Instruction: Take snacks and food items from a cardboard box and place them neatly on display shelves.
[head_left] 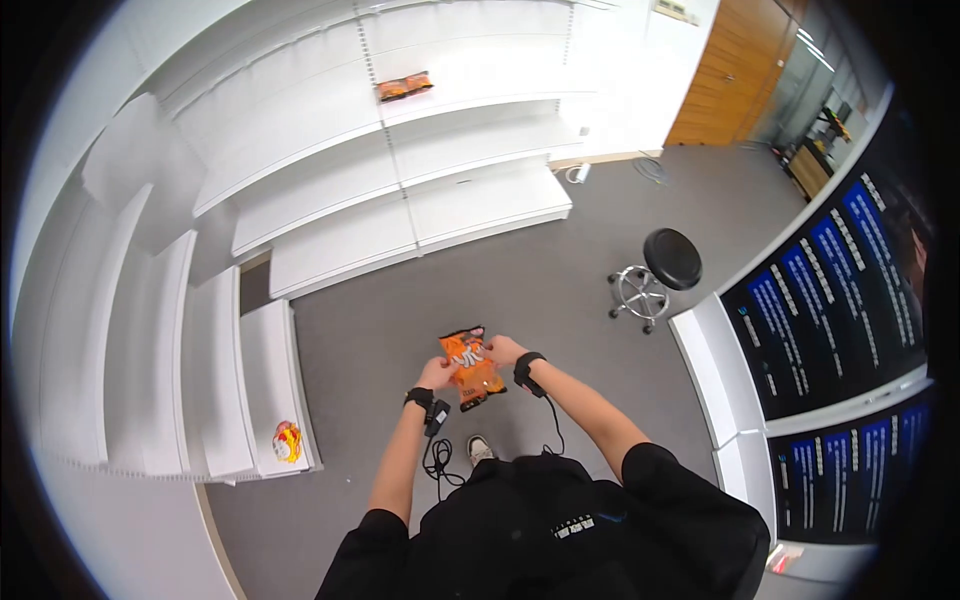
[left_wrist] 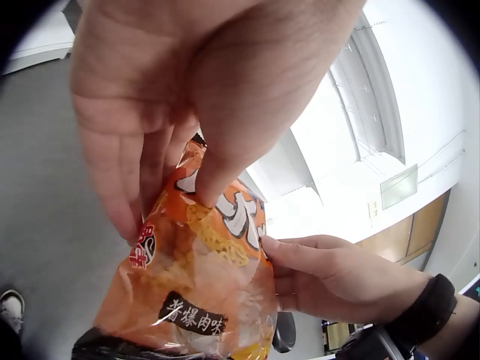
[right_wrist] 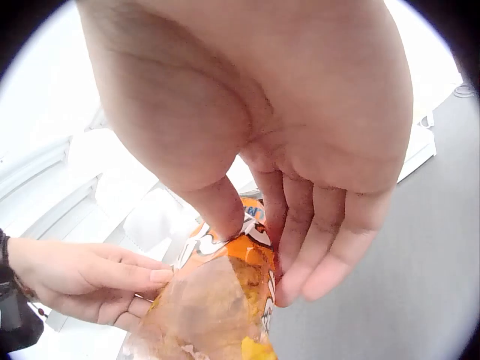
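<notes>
bag [head_left: 474, 384] between fingers [right_wrist: 334, 270], shelves [head_left: 490, 208] behind, stool [head_left: 672, 258] right

The head camera looks forward and steeply down over a black short-sleeved shirt [head_left: 520, 520], setting the glossy orange-and-black plastic snack bag [head_left: 474, 374] small and near the centre; white tiered shelving [head_left: 325, 185] lies beyond the bag, and a round black-seated stool [head_left: 673, 258] beyond it to the right. The left wrist camera looks from very near, past the palm of the bare left hand [left_wrist: 195, 90], onto the bag and across to its right side. The right wrist camera, equally close, looks past the bare right hand [right_wrist: 262, 112] towards the bag's left side. All three views share the bag and both hands.
</notes>
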